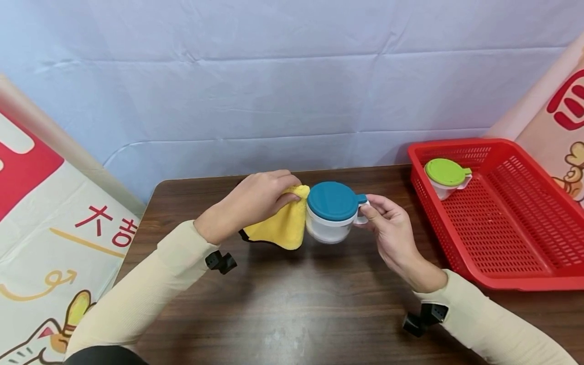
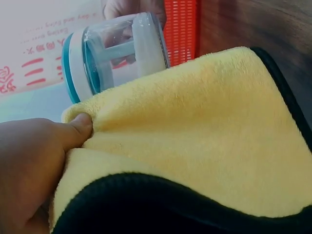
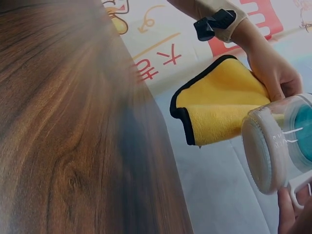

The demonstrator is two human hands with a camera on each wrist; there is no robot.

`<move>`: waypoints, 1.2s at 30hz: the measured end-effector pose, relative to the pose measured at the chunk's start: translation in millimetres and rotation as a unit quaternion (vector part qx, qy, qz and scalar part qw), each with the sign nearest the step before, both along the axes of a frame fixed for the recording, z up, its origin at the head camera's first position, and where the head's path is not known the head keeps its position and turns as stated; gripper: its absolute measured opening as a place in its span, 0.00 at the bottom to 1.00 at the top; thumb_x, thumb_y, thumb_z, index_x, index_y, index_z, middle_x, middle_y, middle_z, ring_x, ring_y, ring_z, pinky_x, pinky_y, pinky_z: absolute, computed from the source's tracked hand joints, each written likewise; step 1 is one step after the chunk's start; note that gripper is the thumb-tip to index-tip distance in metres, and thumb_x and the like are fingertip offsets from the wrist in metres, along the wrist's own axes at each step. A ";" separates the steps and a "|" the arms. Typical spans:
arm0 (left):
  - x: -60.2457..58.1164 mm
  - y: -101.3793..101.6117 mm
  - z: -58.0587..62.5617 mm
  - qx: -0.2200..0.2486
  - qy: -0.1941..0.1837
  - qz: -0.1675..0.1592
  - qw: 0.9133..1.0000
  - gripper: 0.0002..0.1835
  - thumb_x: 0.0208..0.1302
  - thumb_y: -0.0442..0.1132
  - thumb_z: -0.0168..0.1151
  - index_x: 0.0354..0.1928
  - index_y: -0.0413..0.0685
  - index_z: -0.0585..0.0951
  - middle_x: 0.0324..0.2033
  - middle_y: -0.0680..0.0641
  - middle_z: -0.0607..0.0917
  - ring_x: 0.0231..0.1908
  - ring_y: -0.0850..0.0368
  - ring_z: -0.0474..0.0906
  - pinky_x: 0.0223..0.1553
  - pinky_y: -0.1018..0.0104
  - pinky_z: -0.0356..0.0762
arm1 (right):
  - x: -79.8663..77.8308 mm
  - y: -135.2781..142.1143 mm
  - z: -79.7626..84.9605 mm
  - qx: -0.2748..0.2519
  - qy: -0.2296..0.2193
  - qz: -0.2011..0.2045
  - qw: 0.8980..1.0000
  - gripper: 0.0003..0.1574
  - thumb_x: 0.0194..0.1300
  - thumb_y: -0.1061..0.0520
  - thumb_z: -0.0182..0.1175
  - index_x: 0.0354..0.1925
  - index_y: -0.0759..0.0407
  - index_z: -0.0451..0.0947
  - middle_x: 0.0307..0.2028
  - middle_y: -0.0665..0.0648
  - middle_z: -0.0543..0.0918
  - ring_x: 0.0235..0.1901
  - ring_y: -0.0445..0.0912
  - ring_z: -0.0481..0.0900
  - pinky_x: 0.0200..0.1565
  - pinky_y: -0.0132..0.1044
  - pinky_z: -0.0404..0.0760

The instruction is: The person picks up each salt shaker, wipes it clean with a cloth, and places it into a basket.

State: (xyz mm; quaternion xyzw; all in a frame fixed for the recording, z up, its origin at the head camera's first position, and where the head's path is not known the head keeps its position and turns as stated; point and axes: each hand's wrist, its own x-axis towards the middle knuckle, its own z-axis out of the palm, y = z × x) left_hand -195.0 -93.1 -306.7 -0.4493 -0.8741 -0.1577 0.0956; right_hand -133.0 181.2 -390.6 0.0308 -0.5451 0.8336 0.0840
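Observation:
My left hand (image 1: 258,201) pinches a yellow cloth (image 1: 284,226) with black edging, which hangs down from the fingers. Right beside it is a clear lidded jar (image 1: 329,230) with a blue lid (image 1: 333,201) and a white handle. The handle is in the grip of my right hand (image 1: 392,230), and the jar is held up off the table. In the left wrist view the cloth (image 2: 195,131) covers part of the jar (image 2: 117,53); whether they touch is unclear. The right wrist view shows the jar's base (image 3: 258,153) from below.
A red plastic basket (image 1: 502,282) stands at the right of the wooden table (image 1: 283,314). Inside its far left corner sits a similar jar with a green lid (image 1: 444,172). A pale cloth backdrop (image 1: 283,101) hangs behind the table, with printed sheets at both sides.

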 end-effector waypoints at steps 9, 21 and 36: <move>-9.7 9.5 2.5 -0.016 -0.017 0.021 1.000 0.12 0.70 0.41 0.66 0.50 0.41 0.85 0.40 0.48 0.84 0.36 0.57 0.82 0.40 0.64 0.82 | -0.8 1.0 -1.0 -0.009 -0.001 -0.003 1.000 0.14 0.68 0.68 0.63 0.41 0.50 0.89 0.34 0.49 0.90 0.33 0.39 0.87 0.37 0.34 0.86; -24.5 19.4 2.3 -0.017 -0.030 0.018 0.999 0.12 0.71 0.40 0.65 0.52 0.45 0.85 0.43 0.49 0.84 0.40 0.56 0.83 0.43 0.63 0.82 | -1.8 -0.8 -1.8 -0.008 0.002 0.001 1.000 0.13 0.69 0.67 0.63 0.41 0.50 0.88 0.33 0.49 0.90 0.33 0.38 0.87 0.37 0.34 0.86; -46.0 41.2 12.5 -0.039 -0.063 -0.022 0.997 0.14 0.72 0.42 0.64 0.56 0.53 0.85 0.47 0.53 0.84 0.47 0.59 0.80 0.51 0.65 0.79 | 1.6 -3.6 2.0 0.011 -0.010 0.004 1.000 0.13 0.69 0.67 0.63 0.41 0.50 0.88 0.33 0.49 0.89 0.33 0.38 0.86 0.38 0.34 0.86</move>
